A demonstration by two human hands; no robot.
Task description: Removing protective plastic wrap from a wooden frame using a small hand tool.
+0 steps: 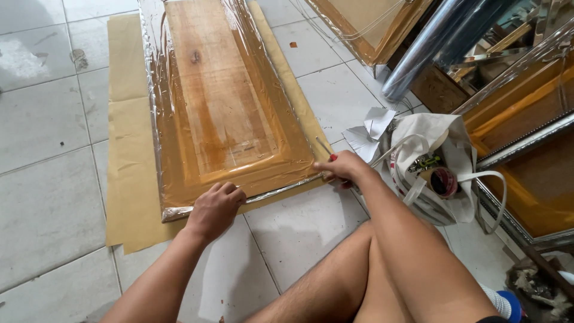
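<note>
A wooden panel (pixel 221 96), brown with a raised centre field, lies flat on the tiled floor (pixel 48 179), wrapped in clear plastic film (pixel 156 90) that bunches along its edges. Beneath it a sheet of tan kraft paper (pixel 128 167) is spread, showing on the left, near and right sides.

The left hand (pixel 214 209) rests on the near edge of the panel, fingers curled in a closed grip, knuckles up, pressing the film at the rim; whether it pinches the film cannot be told. The right hand (pixel 345 168) sits at the near right corner of the panel, its grip closed round a slim tool with a red handle (pixel 330 155), the thin shaft pointing up and away across the paper. The kind of tool cannot be told.

Containers: a cream cloth tote bag (pixel 445 134) stands open on the floor just right of the right hand, handles loose. Inside it a roll of tape (pixel 441 180) with a dark red core is visible, along with a small green and dark item too unclear to name. Crumpled white paper scraps (pixel 371 131) lie against the bag's left side.

At upper right, framed pieces in film (pixel 526 137) and a shiny metal tube (pixel 424 48) lean together, well apart from the panel
</note>
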